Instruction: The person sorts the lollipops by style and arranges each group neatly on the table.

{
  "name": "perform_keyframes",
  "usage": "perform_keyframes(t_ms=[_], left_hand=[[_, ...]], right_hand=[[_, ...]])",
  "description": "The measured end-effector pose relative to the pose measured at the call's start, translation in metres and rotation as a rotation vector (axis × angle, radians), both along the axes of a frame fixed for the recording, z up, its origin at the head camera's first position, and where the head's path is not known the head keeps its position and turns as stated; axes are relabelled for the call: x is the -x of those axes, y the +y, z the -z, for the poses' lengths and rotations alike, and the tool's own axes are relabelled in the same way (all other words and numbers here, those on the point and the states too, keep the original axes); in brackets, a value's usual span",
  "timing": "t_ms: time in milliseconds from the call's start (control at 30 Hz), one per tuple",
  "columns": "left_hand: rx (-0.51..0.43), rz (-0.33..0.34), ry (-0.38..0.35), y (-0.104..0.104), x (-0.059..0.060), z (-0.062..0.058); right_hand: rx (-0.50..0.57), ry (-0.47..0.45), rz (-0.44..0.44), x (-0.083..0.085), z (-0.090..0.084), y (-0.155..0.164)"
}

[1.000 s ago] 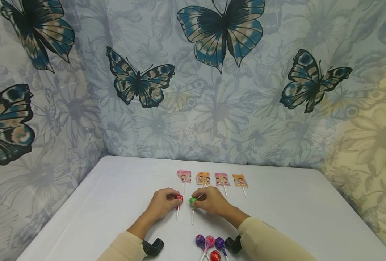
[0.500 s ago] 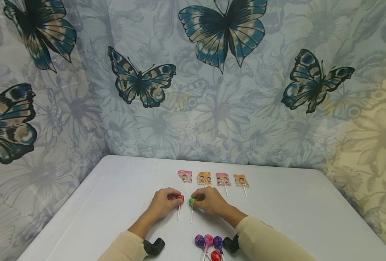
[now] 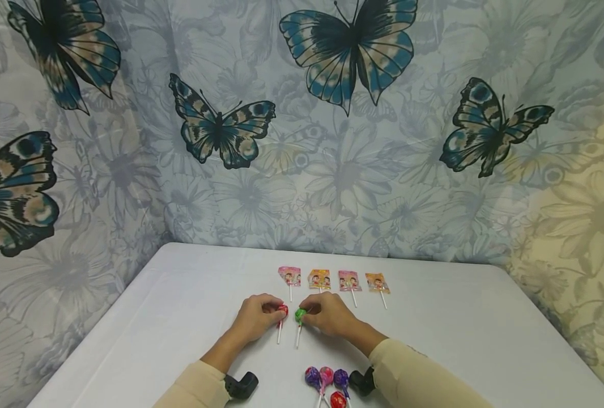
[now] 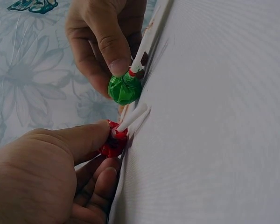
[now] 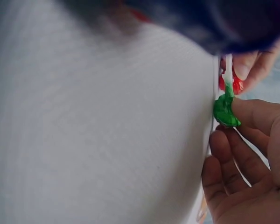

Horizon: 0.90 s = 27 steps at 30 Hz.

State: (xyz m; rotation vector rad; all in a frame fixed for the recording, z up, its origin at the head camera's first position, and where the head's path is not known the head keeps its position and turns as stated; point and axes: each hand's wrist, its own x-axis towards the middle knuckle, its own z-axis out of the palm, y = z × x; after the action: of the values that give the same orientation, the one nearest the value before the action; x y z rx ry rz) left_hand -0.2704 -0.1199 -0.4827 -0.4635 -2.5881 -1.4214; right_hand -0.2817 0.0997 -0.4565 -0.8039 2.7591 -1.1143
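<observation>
A red-wrapped lollipop is pinched at its candy head by the thumb and fingers of my left hand. Just to its right, my right hand pinches a green-wrapped lollipop by the head. Both white sticks point toward me, close to the table surface. The left wrist view shows the red lollipop and the green lollipop a short gap apart. In the right wrist view, the thumb presses the green wrapper, and part of the red lollipop shows behind it.
Along the back of the white table lie pink-wrapped and orange-wrapped lollipops in a row. Nearer me, beside the right wrist's black camera mount, are purple, pink and red lollipops. A butterfly-print cloth hangs behind.
The green lollipop in my right hand has shifted slightly left, and its stick now slants a little more. My left hand keeps its hold on the red lollipop, almost still.
</observation>
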Motion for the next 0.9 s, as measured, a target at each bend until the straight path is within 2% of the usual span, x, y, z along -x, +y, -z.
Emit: perform_keyframes(t_ms=[400, 600, 900], left_hand=[[-0.001, 0.000, -0.006, 0.000, -0.001, -0.001], [-0.004, -0.001, -0.007, 0.000, -0.001, 0.000], [-0.003, 0.000, -0.006, 0.000, 0.000, 0.000]], right_hand=[[-0.004, 0.015, -0.025, -0.001, -0.002, 0.000], [0.016, 0.005, -0.029, -0.003, -0.006, 0.002], [0.033, 0.040, -0.037, -0.006, -0.017, 0.012]])
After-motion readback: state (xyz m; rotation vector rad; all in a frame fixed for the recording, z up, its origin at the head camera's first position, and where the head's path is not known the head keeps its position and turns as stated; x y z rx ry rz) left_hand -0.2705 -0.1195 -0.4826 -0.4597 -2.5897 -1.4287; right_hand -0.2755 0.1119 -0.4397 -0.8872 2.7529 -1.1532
